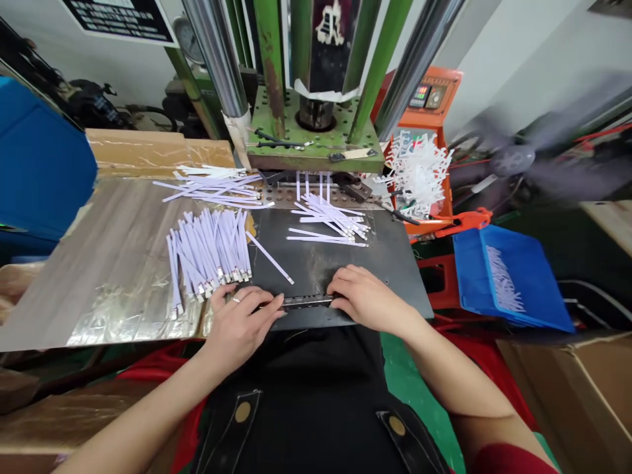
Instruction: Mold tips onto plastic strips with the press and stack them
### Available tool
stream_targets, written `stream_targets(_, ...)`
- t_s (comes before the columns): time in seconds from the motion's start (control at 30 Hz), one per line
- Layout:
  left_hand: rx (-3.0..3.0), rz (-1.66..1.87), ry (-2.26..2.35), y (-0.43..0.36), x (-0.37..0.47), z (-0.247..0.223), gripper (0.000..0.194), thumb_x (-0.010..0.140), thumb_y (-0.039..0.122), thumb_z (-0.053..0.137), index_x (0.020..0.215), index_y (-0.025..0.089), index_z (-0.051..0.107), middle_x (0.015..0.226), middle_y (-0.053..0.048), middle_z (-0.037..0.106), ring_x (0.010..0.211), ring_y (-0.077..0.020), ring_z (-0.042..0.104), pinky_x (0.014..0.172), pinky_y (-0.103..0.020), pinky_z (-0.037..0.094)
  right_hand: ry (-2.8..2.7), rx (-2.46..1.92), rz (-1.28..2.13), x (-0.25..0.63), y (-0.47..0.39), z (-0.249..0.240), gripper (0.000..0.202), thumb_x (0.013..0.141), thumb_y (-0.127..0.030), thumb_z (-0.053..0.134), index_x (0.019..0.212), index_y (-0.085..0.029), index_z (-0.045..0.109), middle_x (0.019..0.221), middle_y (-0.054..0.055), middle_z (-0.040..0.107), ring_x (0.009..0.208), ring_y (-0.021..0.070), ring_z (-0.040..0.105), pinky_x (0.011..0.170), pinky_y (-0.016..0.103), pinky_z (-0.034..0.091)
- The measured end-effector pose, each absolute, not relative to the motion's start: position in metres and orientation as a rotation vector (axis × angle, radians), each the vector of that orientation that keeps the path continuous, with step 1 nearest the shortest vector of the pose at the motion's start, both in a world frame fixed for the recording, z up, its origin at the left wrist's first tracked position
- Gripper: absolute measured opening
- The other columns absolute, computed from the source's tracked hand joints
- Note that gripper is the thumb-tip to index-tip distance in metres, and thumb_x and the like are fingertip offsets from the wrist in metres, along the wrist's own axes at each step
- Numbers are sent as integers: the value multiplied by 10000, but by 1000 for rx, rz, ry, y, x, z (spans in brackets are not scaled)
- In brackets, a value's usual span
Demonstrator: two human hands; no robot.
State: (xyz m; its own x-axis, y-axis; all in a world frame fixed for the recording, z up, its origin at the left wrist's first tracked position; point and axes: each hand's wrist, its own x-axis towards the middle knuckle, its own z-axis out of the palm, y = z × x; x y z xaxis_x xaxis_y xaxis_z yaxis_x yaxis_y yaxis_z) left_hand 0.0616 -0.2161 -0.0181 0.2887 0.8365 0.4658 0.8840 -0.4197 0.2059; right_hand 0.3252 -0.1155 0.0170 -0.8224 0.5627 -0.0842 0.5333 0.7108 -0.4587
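A narrow dark metal bar (309, 301) with small slots lies along the front of the black work plate (395, 263). My left hand (241, 319) closes its fingers on the bar's left end, and my right hand (368, 296) grips the right end. Beyond my left hand a dense pile of pale lilac flat cables (212, 247) with pale end pieces rests on the table. One loose cable (269, 257) slants across the plate's left part. Farther back, a smaller heap of cables (328, 217) lies on the plate.
A green press (316, 155) with steel columns stands behind the plate. More lilac strips (217, 187) lie at the back left. To the right are an orange box (447, 197) holding white plastic pieces (419, 171), a blue bin (538, 289) and a spinning fan (513, 160).
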Motion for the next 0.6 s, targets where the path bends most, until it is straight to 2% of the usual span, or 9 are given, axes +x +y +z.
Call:
stream_targets(0.13,-2481,-929,-1736,-230,58,-26,251,910,112,592,1027,301,709,1058,-7,736,1002,-197,672,1027,-471,270,-2840,-1049,794,323,-124,22,176,848,-99,741,908,-162,588,933,49,599,890,213,553,821,343,426)
stream_targets(0.23,-2461,-982,-1732,-234,61,-29,297,900,55,566,1039,281,699,1024,-5,748,958,-188,678,979,-449,302,-2827,-969,910,310,-119,24,162,870,-172,753,890,-167,592,886,33,602,884,205,572,805,322,427)
stream_targets(0.37,-2456,-959,-1687,-230,63,-22,224,903,108,606,1035,268,691,999,-2,757,903,-184,681,947,-433,318,-2776,-1053,811,256,-102,22,221,904,-269,733,1032,-137,609,971,80,627,945,230,598,817,329,449)
stream_targets(0.43,-2496,-903,-1638,-227,53,-11,213,917,124,590,1052,260,684,1003,-5,758,904,-184,680,934,-426,329,-2840,-1146,687,230,-96,21,238,900,-235,727,1057,-103,606,1032,128,628,987,272,605,821,354,460)
stream_targets(0.5,-2505,-785,-1588,-225,34,2,264,927,98,533,1071,263,681,1036,-9,752,921,-194,676,912,-424,345,-2905,-1236,646,218,-93,21,178,907,-146,667,1062,-86,602,1025,149,637,948,293,628,772,359,472)
stream_targets(0.6,-2400,-467,-1687,-222,-3,16,340,921,126,489,1173,269,669,1219,-64,686,1014,-268,638,861,-442,396,-2901,-1377,704,226,-93,24,246,889,-26,540,1124,-83,587,998,154,660,889,294,652,721,351,469)
